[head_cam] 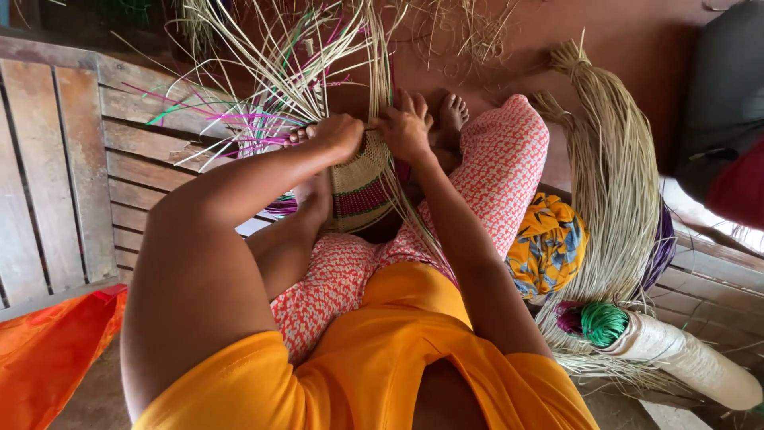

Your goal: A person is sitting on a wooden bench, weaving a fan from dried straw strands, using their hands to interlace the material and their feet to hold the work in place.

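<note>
From my head camera, a half-woven basket [360,187] of stiff tan and maroon straw sits between my knees, loose strands [302,72] fanning upward. My left hand [338,134] and right hand [404,127] are close together at its rim, each pinching strands.

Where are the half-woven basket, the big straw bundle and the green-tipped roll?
Half-woven basket [360,185], head view: on its striped woven side.
Straw bundle [613,159], head view: middle of the pale strands.
Green-tipped roll [603,322], head view: on its green end.
</note>
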